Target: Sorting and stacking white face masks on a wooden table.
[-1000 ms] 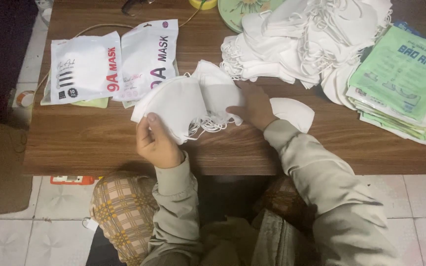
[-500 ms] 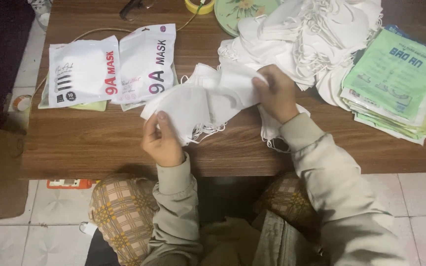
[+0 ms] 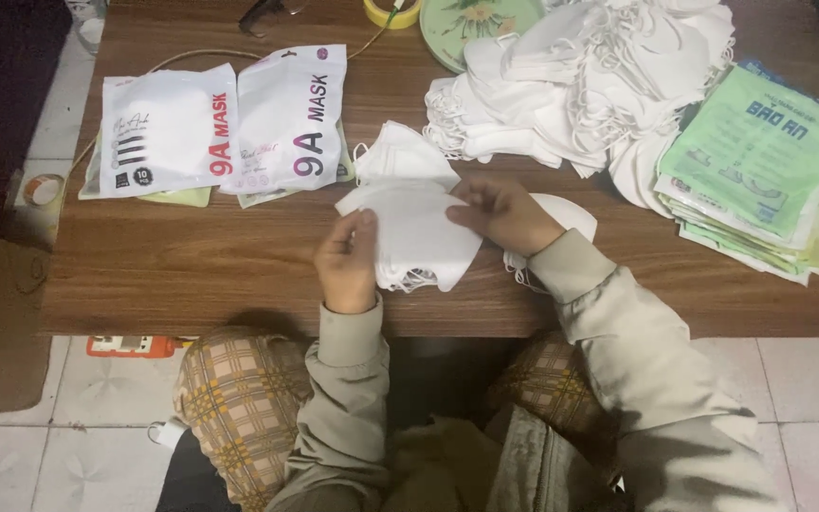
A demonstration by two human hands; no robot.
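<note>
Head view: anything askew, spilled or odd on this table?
Mostly orderly. The loose white masks lie in a jumbled heap, partly covering the green plate, and the green packets are fanned unevenly. Both hands, left and right, hold a neat mask stack.

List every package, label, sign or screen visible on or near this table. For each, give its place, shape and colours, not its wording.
White mask pouch: far left of table, flat rectangle, white with red and black print.
Second mask pouch: just right of it, overlapping, same colours.
Green packet stack: right edge, fanned flat sleeves, pale green, blue print.
Orange object: floor under table edge; too small to tell.
</note>
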